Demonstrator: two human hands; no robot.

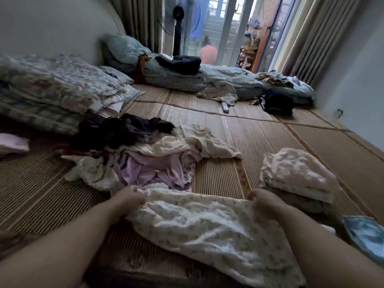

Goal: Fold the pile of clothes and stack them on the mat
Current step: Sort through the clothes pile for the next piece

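Close in, 2 hands on 1 piece: left hand (129, 197) clamped on the far left corner of the white printed garment (207, 231), fingers curled into the cloth; right hand (262, 201) gripping the far right corner, fingertips tucked under and out of sight. Garment spread wrinkled over the mat (218, 177), near hem running out at the bottom of view. Risk number 1 right here: pulling unevenly, dragging creases into the fold, ending up lopsided. Just past the left hand, the unfolded pile (149, 161), seemingly touching the garment's far edge, so easy to snag a lilac sleeve and haul it along. Off to the right, the folded stack (297, 175), just beside the right hand, looking a little tilted, liable to topple from a careless knuckle or a heavy drop on top. Blue item (363, 231) at the right edge, near enough to get caught under the cloth. Farther back, dark clothes (120, 129) mixed into the pile, then bedding (52, 86) along the wall, well apart, no trouble from there.
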